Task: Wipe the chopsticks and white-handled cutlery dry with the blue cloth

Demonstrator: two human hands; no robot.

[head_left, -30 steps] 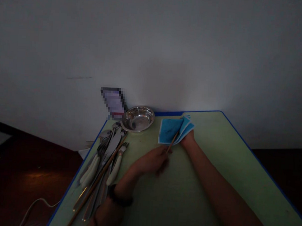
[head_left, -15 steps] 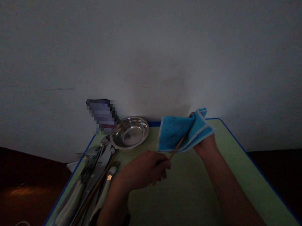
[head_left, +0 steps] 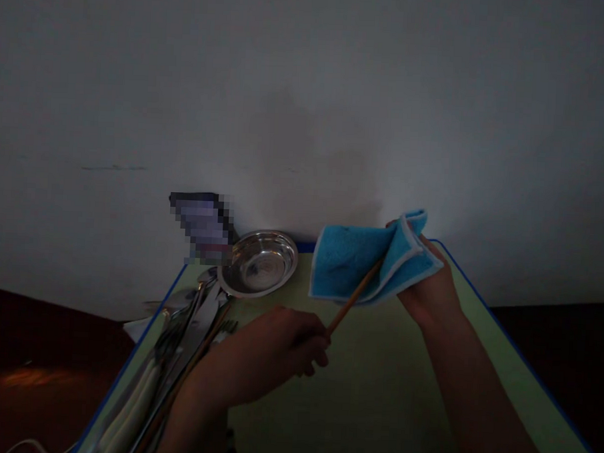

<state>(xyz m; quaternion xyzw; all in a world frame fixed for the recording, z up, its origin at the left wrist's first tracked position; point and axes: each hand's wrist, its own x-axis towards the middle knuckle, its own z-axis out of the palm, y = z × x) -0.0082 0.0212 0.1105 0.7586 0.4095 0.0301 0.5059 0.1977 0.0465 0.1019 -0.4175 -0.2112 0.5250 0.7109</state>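
Note:
My left hand [head_left: 277, 345] is closed on the lower end of a thin brown wooden chopstick [head_left: 353, 297], which slants up to the right. The chopstick's upper part goes into the folds of a blue cloth [head_left: 350, 259] with pale edging. From behind and the right, my right hand [head_left: 434, 292] grips that cloth, wrapped about the stick; most of its fingers are hidden by the fabric. Both hands are raised over the green table [head_left: 354, 402].
Against the wall stands a shiny metal bowl [head_left: 263, 265], beside a blurred-out phone-like device [head_left: 202, 225]. Forks, knives and other cutlery [head_left: 177, 341] lie in a heap along the table's left side. A blue edge strip [head_left: 521, 356] borders the tabletop.
My left hand has drawn down and left, and more of the chopstick shows outside the cloth. My right hand has shifted slightly right with the cloth.

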